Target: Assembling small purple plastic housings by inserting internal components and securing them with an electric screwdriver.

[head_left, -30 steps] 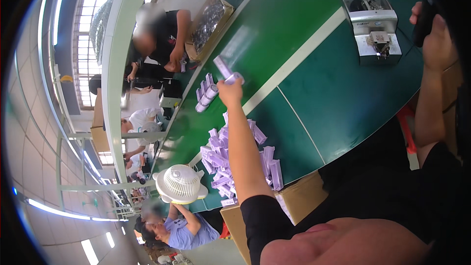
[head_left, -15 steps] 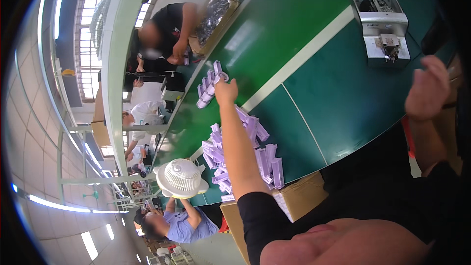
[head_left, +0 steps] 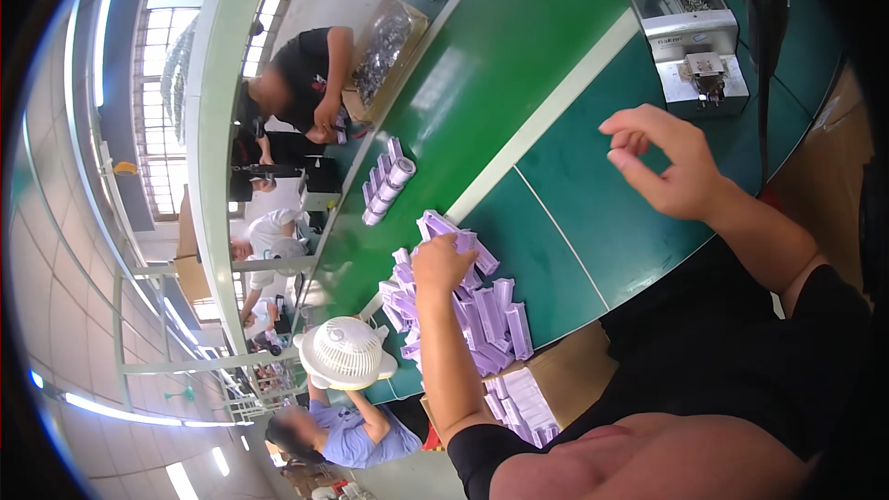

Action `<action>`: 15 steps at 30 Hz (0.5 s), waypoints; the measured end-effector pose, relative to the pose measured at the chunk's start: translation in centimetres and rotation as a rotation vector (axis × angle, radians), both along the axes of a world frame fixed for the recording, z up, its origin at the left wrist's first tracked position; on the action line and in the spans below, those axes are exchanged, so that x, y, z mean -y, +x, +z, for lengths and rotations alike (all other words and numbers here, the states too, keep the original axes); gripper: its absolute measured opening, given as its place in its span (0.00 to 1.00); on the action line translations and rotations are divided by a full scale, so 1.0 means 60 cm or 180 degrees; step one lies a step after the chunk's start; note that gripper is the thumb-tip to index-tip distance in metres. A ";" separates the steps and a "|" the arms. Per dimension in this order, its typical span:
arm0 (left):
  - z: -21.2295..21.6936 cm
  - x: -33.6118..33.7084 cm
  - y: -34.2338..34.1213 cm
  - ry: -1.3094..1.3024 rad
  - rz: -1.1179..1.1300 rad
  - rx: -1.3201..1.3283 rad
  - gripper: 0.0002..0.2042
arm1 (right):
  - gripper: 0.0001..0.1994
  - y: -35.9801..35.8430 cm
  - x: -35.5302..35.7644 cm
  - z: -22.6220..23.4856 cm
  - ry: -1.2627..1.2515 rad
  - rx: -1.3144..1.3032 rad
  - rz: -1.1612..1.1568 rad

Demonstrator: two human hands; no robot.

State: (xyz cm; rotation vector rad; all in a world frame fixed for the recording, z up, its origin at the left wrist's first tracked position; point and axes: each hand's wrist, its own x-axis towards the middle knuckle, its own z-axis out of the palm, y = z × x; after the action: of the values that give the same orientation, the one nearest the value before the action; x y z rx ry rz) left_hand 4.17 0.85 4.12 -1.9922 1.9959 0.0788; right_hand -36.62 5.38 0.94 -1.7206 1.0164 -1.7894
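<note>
1. Fingers of the left hand (head_left: pixel 443 264) bend down on the purple pile; I can't tell if they pinch a piece. Fingers of the right hand (head_left: pixel 671 162) curl loosely around nothing, up over the table.
2. Big green table (head_left: pixel 556 255): it looks flat and shiny, so smooth pieces may slide on it.
3. Brown box (head_left: pixel 579 372): just past the table's near edge, with some purple pieces (head_left: pixel 519 407) inside.
4. Purple pile (head_left: pixel 491 319): on the left part of the table, reaching to the near edge. Pieces lie every which way, so pulling one may tip others.
5. Silver machine (head_left: pixel 685 37): on the right part of the table, near the right hand.
6. Short purple row (head_left: pixel 387 187): near the table's far edge, pieces side by side, round ends facing the near edge.
7. One long piece (head_left: pixel 519 331): by the near edge. It seems light, stiff and a bit slippery, like thin plastic that could crack. Best pinch its long sides, gently.
</note>
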 end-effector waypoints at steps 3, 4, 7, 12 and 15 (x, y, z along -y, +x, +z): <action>-0.015 0.001 -0.005 -0.0343 -0.0092 -0.0028 0.22 | 0.15 0.020 0.011 0.014 0.0231 -0.0273 0.0378; -0.016 0.002 -0.010 -0.0498 -0.0100 -0.0141 0.22 | 0.15 0.027 0.016 0.022 0.0201 -0.0271 0.0372; 0.013 0.006 -0.101 -0.0874 -0.0570 -0.0934 0.20 | 0.16 0.040 0.039 0.029 0.0440 -0.0591 0.0620; -0.018 0.042 -0.237 -0.1401 -0.1435 -0.2370 0.19 | 0.17 0.088 0.102 -0.018 0.0441 -0.0979 0.0072; -0.048 0.046 -0.293 -0.1777 -0.1359 -0.2794 0.18 | 0.16 0.078 0.141 -0.062 0.0797 -0.0752 0.0283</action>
State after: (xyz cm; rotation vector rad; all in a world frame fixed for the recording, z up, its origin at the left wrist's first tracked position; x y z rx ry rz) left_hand -13.40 -1.88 1.22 -1.9441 3.2695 0.3909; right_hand -31.93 -3.05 -2.77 -1.8140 1.1841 -1.3624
